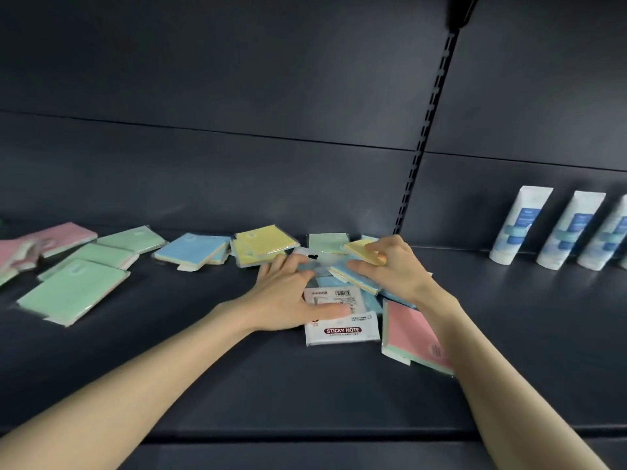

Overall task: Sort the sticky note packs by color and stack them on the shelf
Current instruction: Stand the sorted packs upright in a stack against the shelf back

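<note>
The left hand (291, 296) is lying flat, fingers straight and a little spread, pressing down on the heap of packs in the middle of the shelf (305, 385); it is gripping nothing. Its thumb is lying across the top of a white pack (341, 329) printed STICKY NOTE, which is sticking out below the palm. The right hand (393, 269) is curling its fingers round a yellow pack (359, 249), the fingertips bent onto the pack's top face. Just under its thumb a blue pack (356, 278) is tilting up; the thumb may be pinching this one too, but the overlap is hiding that. Below the right wrist a pink pack (412, 334) is resting flat, partly under the forearm. Just beyond the left fingertips a yellow pile (261, 244) is sitting, and further left of them a second blue one (193, 251). Well left of both hands green packs (73, 291) are lying scattered, with pink packs (64, 234) behind them. Well right of the right fingers, white tubes (519, 225) are leaning against the back wall.
</note>
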The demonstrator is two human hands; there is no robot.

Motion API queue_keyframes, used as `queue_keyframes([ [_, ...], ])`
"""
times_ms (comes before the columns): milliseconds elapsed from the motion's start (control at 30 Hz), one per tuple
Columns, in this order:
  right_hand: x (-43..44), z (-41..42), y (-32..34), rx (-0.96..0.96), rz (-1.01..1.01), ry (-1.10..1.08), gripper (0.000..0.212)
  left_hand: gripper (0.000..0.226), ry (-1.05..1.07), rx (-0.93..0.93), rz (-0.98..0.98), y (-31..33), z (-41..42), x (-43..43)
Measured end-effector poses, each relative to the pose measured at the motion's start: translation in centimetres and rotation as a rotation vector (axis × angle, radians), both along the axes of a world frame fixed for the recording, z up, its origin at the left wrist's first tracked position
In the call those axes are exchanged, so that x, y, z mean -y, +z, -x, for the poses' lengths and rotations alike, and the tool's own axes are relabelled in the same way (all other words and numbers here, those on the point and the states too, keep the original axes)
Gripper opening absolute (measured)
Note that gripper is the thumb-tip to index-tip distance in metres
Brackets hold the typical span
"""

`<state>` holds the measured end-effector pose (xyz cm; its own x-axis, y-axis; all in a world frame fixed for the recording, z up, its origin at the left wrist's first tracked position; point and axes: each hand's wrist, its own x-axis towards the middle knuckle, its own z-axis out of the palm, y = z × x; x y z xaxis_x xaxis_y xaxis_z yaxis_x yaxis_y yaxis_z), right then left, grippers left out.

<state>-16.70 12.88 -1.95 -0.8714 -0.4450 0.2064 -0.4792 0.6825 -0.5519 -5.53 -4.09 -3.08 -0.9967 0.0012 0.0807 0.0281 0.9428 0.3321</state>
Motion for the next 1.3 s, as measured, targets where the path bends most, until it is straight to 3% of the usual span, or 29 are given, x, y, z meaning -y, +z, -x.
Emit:
queue_keyframes([
  [233, 0.1, 0.1, -0.9, 0.050, -0.010, 0.073, 0.055, 0.055, 0.040, 0.078, -0.084, 0.5, -0.7, 0.8],
  [567, -0.4, -1.4, 0.3, 0.042, -0.018, 0.032, 0.074, 0.106, 0.202, 0.097, -0.245, 0.8, -1.1, 0.3],
  [800, -0.8, -2.6, 0.4, 0.140, -0.098, -0.049, 0.079, 0.098, 0.163, 0.118, -0.469, 0.5, -0.9, 1.7],
  [933, -1.0, -2.2, -0.3, 0.170, -0.027, -0.023, 0.085, 0.106, 0.149, 0.174, -0.395, 0.9, -1.2, 1.5],
  [1067, -0.9, -2.4, -0.6, 0.186, 0.054, 0.013, 0.079, 0.069, 0.141, 0.195, -0.435, 1.3, -1.5, 1.4],
  [1200, -0.9, -2.8, -0.5, 0.217, 0.188, 0.043, 0.072, 0.100, 0.204, 0.113, -0.412, 0.7, -1.3, 1.0],
  [1300, -0.8, -3.0, -0.3, 0.215, 0.213, 0.062, 0.067, 0.091, 0.216, 0.085, -0.519, 0.6, -1.2, 1.0],
])
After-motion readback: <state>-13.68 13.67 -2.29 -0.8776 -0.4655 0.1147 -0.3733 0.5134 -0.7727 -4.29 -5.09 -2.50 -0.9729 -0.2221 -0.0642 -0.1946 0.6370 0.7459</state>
